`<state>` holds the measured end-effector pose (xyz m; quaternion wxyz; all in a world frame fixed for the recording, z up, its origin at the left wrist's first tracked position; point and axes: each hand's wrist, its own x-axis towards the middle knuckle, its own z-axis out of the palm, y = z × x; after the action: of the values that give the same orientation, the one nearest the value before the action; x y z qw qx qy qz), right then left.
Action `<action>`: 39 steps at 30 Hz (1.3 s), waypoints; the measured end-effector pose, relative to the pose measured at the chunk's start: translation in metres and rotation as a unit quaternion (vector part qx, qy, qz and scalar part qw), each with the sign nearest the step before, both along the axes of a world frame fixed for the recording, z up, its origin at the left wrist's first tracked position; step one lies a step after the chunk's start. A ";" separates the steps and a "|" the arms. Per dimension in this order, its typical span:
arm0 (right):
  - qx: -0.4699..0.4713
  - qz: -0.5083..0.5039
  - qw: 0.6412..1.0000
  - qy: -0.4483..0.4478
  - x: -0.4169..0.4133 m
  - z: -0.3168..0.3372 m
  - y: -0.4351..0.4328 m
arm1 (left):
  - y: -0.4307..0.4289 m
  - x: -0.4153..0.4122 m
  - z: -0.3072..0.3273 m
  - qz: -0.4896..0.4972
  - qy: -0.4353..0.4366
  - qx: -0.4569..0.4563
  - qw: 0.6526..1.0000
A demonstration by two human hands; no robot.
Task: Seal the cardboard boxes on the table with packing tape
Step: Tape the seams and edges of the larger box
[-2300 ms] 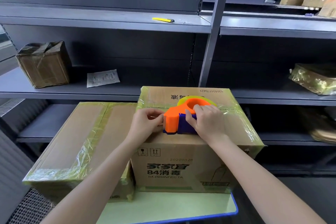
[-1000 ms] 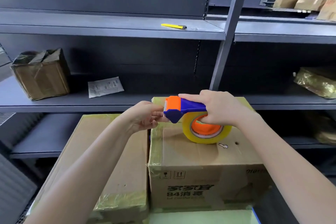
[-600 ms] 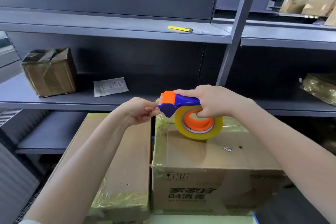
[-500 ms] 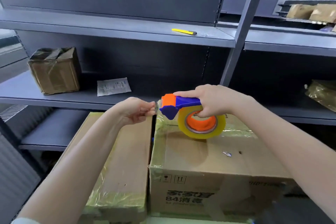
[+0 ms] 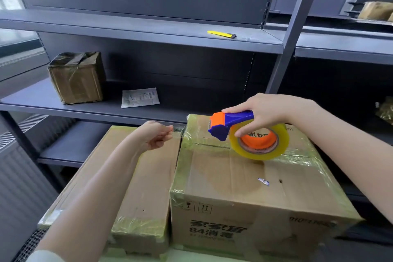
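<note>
Two cardboard boxes stand side by side, both with yellowish tape along their edges: a lower left box [image 5: 138,178] and a taller right box [image 5: 231,178] printed "84". My right hand [image 5: 268,112] grips the blue handle of an orange-headed tape dispenser [image 5: 231,121], held just above the far part of the right box. Its clear yellowish tape roll [image 5: 259,144] hangs below my fingers. My left hand [image 5: 157,136] is over the gap between the boxes, left of the dispenser head, with thumb and fingers pinching the thin clear tape end.
Grey metal shelving stands right behind the boxes. On it are a small wrapped box [image 5: 76,78], a paper slip [image 5: 140,98] and a yellow utility knife [image 5: 221,34]. An upright post [image 5: 287,49] rises behind my right hand. More parcels [image 5: 376,9] sit at the far right.
My left hand has drawn away to the left from the dispenser head, opening a gap between the two hands. The dispenser has stayed above the right box.
</note>
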<state>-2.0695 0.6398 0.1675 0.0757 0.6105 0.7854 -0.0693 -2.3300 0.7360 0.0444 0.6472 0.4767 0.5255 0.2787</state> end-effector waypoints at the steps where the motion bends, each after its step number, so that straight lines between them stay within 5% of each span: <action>1: -0.002 0.000 1.000 -0.003 -0.001 -0.003 0.001 | -0.001 0.004 -0.003 0.005 0.019 0.015 1.000; 33: 0.019 0.004 1.000 -0.018 -0.012 -0.031 0.020 | -0.021 0.034 -0.073 0.064 0.151 0.114 0.980; 39: 0.044 0.019 0.998 -0.035 -0.015 -0.030 0.017 | -0.036 0.037 -0.046 0.050 0.172 0.284 0.942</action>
<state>-2.0840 0.6571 0.1379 0.0777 0.6002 0.7960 -0.0117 -2.2929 0.6998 -0.0017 0.3699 0.6544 0.5513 0.3619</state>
